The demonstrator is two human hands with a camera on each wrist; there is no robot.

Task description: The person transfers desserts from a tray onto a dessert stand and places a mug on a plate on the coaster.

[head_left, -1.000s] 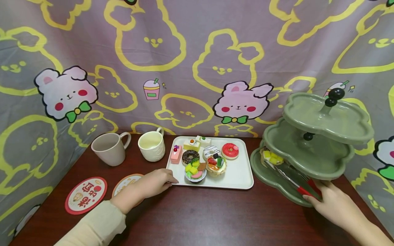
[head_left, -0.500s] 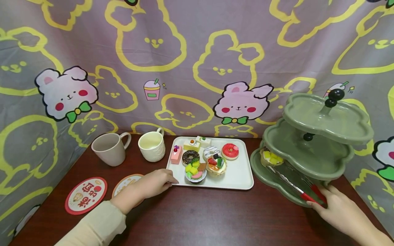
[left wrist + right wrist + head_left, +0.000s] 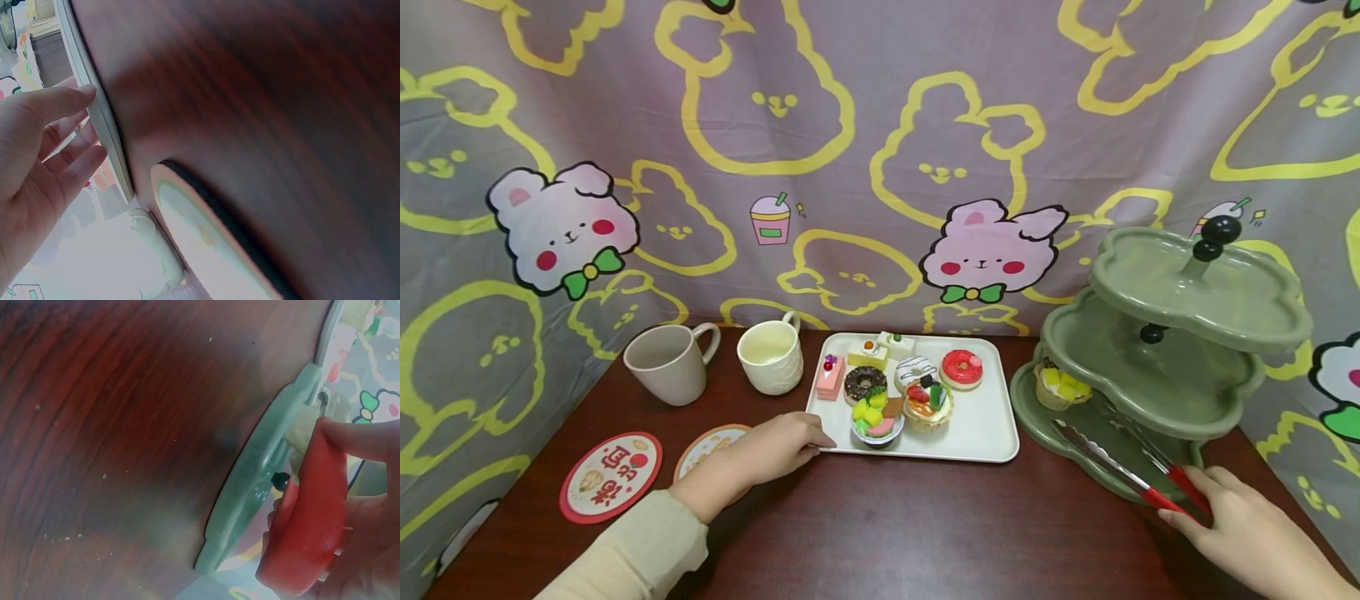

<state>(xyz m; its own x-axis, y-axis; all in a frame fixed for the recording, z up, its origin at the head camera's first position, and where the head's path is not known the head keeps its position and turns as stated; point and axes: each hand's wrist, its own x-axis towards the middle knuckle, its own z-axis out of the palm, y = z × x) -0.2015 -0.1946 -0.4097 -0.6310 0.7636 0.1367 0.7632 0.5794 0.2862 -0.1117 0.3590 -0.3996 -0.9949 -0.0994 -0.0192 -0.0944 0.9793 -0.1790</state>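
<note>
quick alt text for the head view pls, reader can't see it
A person's right grip holds red-handled tongs, spread open near a yellow-topped tart low on a green three-tier stand. The left grip holds a white tray of pastries near its front left corner; two mugs and two round coasters sit to the left.
</note>
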